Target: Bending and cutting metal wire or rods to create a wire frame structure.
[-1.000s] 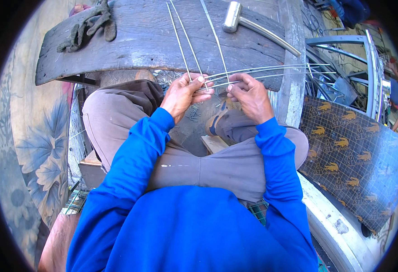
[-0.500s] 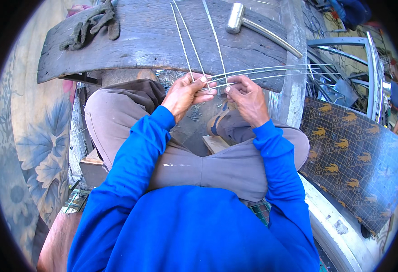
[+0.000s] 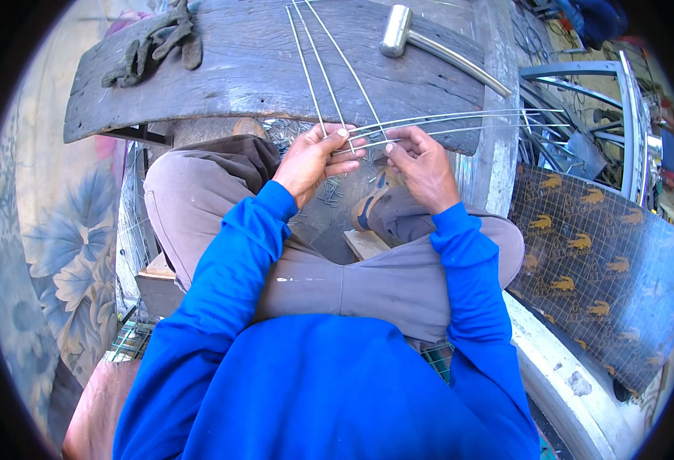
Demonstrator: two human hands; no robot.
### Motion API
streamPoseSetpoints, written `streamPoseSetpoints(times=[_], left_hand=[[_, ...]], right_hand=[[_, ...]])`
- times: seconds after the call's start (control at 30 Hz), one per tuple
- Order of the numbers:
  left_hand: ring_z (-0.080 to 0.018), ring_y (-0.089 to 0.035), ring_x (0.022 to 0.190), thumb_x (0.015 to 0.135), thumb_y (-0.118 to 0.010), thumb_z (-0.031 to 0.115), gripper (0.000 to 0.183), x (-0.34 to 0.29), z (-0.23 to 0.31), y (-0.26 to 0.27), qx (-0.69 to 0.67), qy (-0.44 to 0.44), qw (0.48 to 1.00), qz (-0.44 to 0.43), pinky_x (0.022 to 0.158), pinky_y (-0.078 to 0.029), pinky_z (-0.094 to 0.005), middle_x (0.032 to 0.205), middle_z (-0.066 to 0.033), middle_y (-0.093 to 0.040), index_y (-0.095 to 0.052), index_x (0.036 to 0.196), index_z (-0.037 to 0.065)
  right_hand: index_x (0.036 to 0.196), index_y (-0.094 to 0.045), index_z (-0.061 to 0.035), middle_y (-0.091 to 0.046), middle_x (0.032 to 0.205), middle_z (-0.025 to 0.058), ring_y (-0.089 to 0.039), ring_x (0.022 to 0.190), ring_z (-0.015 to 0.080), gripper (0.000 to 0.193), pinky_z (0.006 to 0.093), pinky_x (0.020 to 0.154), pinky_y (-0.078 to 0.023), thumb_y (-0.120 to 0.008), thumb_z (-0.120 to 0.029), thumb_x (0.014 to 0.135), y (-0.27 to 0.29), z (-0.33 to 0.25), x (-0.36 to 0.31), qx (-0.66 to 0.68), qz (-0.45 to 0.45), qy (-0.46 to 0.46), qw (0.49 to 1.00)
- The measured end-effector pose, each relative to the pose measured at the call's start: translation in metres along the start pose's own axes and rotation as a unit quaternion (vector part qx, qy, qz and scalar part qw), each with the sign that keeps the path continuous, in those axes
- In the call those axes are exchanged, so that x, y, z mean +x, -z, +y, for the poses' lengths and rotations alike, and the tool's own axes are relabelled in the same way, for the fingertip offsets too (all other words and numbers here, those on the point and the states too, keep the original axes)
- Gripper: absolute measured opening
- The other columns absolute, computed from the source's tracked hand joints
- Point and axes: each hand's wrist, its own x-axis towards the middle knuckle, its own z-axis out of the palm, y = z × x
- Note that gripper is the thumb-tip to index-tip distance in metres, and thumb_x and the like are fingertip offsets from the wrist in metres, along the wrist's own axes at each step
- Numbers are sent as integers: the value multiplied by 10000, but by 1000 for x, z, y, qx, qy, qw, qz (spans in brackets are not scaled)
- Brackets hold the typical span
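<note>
Several thin metal rods (image 3: 329,83) cross each other between my hands, above my lap and the near edge of the wooden board. Some run away from me over the board, and others (image 3: 475,116) stretch off to the right. My left hand (image 3: 314,156) pinches the crossing with thumb and fingers. With thumb and forefinger, my right hand (image 3: 423,166) grips the near end of one rod (image 3: 350,65) that slants toward the far left. The exact weave at the fingertips is partly hidden by my fingers.
On the dark wooden board (image 3: 229,69) lie a metal hammer (image 3: 448,54) at the right and dark work gloves (image 3: 156,47) at the left. Metal frames (image 3: 582,73) and a dark patterned panel (image 3: 590,268) stand at the right. Small metal scraps (image 3: 331,192) litter the ground below.
The far end of the rod in my right hand has swung left, toward the other lengthwise rods. My left hand has stayed nearly still.
</note>
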Motion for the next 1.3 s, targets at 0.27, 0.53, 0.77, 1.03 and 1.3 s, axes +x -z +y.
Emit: streamPoseSetpoints(times=[0.27,0.53,0.77,1.03,1.3], left_hand=[[-269,-731,1146,1112,-553,187,285,4,-5,2,-10,0,1000,-7,942,-644,-359,1306,-193,-683,-563,1344,21],[-287,-714,1168,1096,-587,227,299,1,-3,2,4,-10,1000,8,945,-631,-389,1269,-167,-707,-602,1326,38],[-302,-727,1145,1072,-628,311,370,2,4,-6,-71,30,997,28,909,-660,-411,1257,-172,-712,-609,1313,31],[-287,-720,1177,1090,-593,345,451,10,-2,4,-86,35,996,-9,914,-662,-410,1325,-206,-691,-605,1360,-17],[-313,-700,1216,1099,-574,370,495,10,-6,3,-119,28,991,-48,948,-646,-436,1348,-224,-677,-585,1385,-33]], right_hand=[[1216,-680,26,-715,903,63,-658,792,108,239,273,706,-550,-685,-58,992,-1,1,1,84,-15,-34,996],[1224,-669,35,-695,883,55,-634,776,98,244,266,689,-525,-686,-62,1000,-2,1,2,92,-27,-21,995],[1237,-672,30,-718,931,70,-654,829,114,262,279,749,-539,-692,-82,1001,-4,-3,-1,97,-58,-13,993],[1233,-681,33,-738,977,89,-668,860,127,261,288,776,-553,-683,-68,993,-9,4,1,100,-62,-12,993],[1222,-681,37,-736,975,97,-673,858,126,260,300,772,-566,-688,-80,990,-6,5,2,109,-76,-7,991]])
